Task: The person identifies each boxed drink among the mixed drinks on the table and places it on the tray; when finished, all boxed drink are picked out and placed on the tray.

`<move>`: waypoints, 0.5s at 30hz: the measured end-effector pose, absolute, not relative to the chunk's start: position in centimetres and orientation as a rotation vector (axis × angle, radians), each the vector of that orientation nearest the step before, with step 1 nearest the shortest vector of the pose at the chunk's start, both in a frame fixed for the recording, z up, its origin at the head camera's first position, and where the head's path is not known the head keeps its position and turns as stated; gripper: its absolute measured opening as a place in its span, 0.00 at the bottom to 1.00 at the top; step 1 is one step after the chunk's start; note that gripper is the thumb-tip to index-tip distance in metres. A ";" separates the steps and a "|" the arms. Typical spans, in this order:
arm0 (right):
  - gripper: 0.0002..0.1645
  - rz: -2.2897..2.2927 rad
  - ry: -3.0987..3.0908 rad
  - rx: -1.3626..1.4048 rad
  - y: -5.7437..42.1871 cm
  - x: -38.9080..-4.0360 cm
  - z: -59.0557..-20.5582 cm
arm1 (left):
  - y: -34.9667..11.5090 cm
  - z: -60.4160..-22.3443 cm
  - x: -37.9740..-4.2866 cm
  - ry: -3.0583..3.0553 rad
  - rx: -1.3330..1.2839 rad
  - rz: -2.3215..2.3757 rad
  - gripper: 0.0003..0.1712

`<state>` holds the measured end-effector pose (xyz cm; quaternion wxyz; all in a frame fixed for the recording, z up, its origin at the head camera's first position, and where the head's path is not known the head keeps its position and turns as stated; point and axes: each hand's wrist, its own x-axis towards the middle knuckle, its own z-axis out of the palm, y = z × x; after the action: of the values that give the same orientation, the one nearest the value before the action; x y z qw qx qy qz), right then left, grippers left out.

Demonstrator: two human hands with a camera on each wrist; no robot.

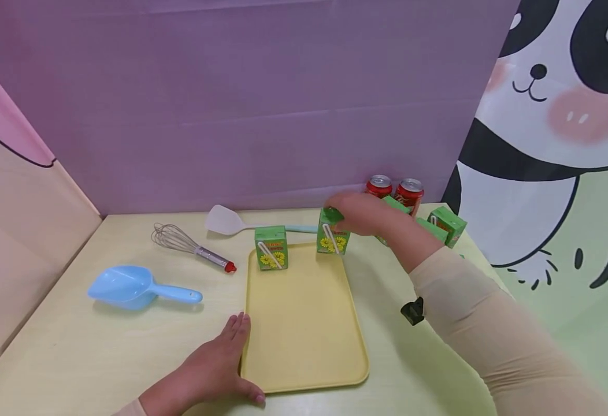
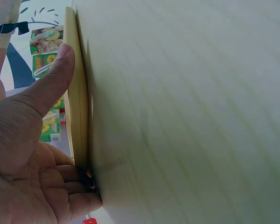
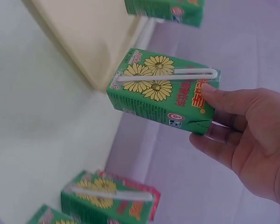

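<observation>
My right hand [image 1: 358, 212] grips a green juice box [image 3: 163, 91] by its top end, thumb on the straw side and fingers behind. In the head view this box is at the far right corner of a yellow tray [image 1: 304, 323]. A second juice box [image 1: 271, 248] stands upright at the tray's far left corner. My left hand [image 1: 218, 361] rests at the tray's near left corner, with its fingers along the left edge and its thumb at the front edge. The left wrist view shows the thumb [image 2: 60, 70] against the tray's side.
Right of the tray stand more juice boxes [image 1: 447, 224], partly behind my right arm, and two red cans [image 1: 410, 193]. On the left lie a whisk [image 1: 192, 245] and a blue scoop [image 1: 137, 287]. A white spatula [image 1: 226, 221] lies behind the tray, near the purple backdrop [image 1: 231, 115].
</observation>
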<state>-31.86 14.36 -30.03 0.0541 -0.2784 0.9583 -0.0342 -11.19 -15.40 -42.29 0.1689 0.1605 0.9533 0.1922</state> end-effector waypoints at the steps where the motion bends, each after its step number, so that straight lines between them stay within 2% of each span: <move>1: 0.30 -0.098 2.899 -0.880 14.0 -31.8 -30.3 | -15.4 -42.3 -11.2 2.709 0.458 0.548 0.84; 5: 0.29 -0.061 2.846 -0.985 13.1 -31.6 -31.4 | -15.3 -42.4 -11.3 2.702 0.458 0.553 0.84; 15: 0.29 -0.086 2.842 -0.963 12.3 -31.2 -32.3 | -15.3 -42.3 -11.4 2.697 0.461 0.537 0.84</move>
<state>-31.16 12.31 -32.30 0.0697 -0.3201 0.9444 -0.0285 -11.41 -15.30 -42.35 0.1758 0.1627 0.9522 0.1897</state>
